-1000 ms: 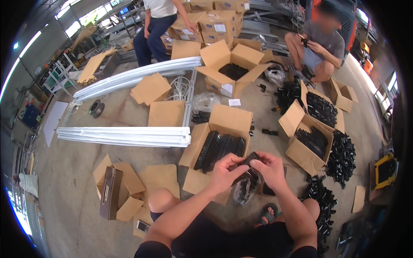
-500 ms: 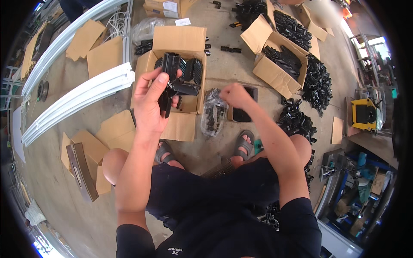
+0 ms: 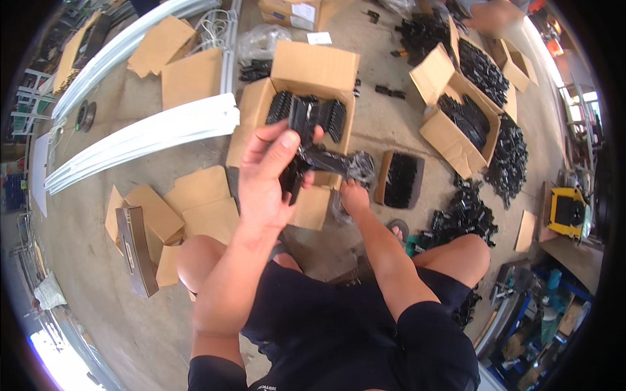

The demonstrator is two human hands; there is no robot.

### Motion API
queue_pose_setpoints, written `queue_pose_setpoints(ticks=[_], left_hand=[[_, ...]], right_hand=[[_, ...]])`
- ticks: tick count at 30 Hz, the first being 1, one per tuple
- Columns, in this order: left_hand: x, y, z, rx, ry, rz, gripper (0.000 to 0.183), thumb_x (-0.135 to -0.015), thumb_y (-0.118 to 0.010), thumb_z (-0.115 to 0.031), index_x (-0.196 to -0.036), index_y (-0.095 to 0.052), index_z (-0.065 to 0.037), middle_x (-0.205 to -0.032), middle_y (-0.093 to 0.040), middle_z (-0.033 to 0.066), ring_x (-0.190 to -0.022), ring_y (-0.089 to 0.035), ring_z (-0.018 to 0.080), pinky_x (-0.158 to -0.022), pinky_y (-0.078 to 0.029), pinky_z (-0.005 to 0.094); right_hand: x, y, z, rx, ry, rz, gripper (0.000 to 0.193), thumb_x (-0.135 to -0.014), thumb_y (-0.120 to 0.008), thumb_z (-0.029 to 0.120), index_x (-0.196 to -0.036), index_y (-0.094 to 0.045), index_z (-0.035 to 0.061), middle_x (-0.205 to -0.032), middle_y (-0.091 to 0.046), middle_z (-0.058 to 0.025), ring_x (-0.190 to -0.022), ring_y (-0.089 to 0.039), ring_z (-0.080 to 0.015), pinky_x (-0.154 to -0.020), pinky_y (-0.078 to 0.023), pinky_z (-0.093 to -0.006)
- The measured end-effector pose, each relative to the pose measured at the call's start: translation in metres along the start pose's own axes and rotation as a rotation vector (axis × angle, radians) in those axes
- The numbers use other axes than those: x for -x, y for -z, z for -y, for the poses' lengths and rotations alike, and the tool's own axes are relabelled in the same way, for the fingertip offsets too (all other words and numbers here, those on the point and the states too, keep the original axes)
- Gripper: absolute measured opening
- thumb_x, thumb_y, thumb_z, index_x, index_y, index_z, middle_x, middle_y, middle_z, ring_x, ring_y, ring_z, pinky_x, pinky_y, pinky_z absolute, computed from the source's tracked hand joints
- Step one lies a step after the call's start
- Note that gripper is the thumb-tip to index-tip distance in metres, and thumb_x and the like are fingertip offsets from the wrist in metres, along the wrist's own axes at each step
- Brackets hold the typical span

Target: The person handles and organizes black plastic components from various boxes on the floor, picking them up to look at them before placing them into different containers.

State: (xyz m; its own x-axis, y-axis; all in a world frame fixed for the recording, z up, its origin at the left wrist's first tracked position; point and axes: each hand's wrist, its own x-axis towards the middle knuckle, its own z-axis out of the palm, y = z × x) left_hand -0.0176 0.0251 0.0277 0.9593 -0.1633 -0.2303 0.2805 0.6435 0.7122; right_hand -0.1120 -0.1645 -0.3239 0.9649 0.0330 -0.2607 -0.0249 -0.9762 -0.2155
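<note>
My left hand (image 3: 270,173) is closed round a black plastic fitting (image 3: 301,120), held up in front of a large open carton (image 3: 313,68). One arm of the fitting sticks out to the right. Rows of similar black pieces fill the carton. Just right of the fitting is a crumpled clear plastic bag (image 3: 362,168); small dark contents show through it. My right hand (image 3: 354,197) is at this bag with its fingers curled in on the plastic; the fingertips are partly hidden. Beside it stands a small open box (image 3: 385,179) of small black parts.
At the right stands another open carton (image 3: 456,146) of black parts, with loose heaps (image 3: 463,212) around it. Long white profiles (image 3: 150,140) lie at the left, near flattened cardboard (image 3: 192,78). Another person's blurred hand (image 3: 495,18) shows at the far right.
My right hand has moved from the small box's near-left corner to the plastic bag, nearer my left hand. My left hand keeps its fitting. The whole view has shifted.
</note>
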Motion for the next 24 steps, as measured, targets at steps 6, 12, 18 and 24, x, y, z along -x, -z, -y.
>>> queue_pose_setpoints(ticks=[6,12,18,24], left_hand=[[-0.005,-0.001,0.0,0.096,0.012,0.041,0.016,-0.098,-0.067,-0.014,-0.112,-0.065,-0.007,-0.107,-0.072,0.0218,-0.078,-0.072,0.017,-0.051,-0.056,0.0253],[-0.005,0.005,0.006,0.084,0.011,0.016,0.014,-0.099,-0.065,-0.013,-0.111,-0.066,-0.007,-0.107,-0.073,0.0205,-0.071,-0.07,0.0161,-0.051,-0.055,0.0262],[-0.005,-0.003,0.024,0.021,0.075,0.037,0.014,-0.098,-0.065,-0.013,-0.111,-0.062,-0.007,-0.11,-0.073,0.0172,-0.077,-0.07,0.0163,-0.051,-0.054,0.0279],[-0.002,-0.001,0.012,0.056,0.013,0.044,0.013,-0.098,-0.067,-0.012,-0.109,-0.063,-0.008,-0.106,-0.074,0.0169,-0.074,-0.071,0.0159,-0.052,-0.055,0.0271]], right_hand=[[-0.005,-0.001,-0.006,0.214,0.154,0.055,0.019,-0.086,-0.061,0.018,-0.099,-0.066,0.0062,-0.1,-0.065,-0.012,-0.095,-0.067,-0.0285,-0.069,-0.059,-0.0376],[0.007,-0.007,-0.007,0.239,0.344,-0.007,0.021,-0.091,-0.056,0.02,-0.1,-0.067,0.0053,-0.102,-0.063,-0.0112,-0.095,-0.064,-0.0289,-0.067,-0.058,-0.0397],[0.014,-0.029,-0.021,0.014,0.145,0.04,0.026,-0.096,-0.052,0.023,-0.104,-0.067,0.0035,-0.111,-0.062,-0.0138,-0.105,-0.062,-0.0323,-0.077,-0.059,-0.043],[0.018,0.008,0.001,0.039,0.162,0.104,0.025,-0.089,-0.056,0.019,-0.104,-0.068,0.0021,-0.112,-0.064,-0.0187,-0.105,-0.065,-0.0356,-0.083,-0.059,-0.045]])
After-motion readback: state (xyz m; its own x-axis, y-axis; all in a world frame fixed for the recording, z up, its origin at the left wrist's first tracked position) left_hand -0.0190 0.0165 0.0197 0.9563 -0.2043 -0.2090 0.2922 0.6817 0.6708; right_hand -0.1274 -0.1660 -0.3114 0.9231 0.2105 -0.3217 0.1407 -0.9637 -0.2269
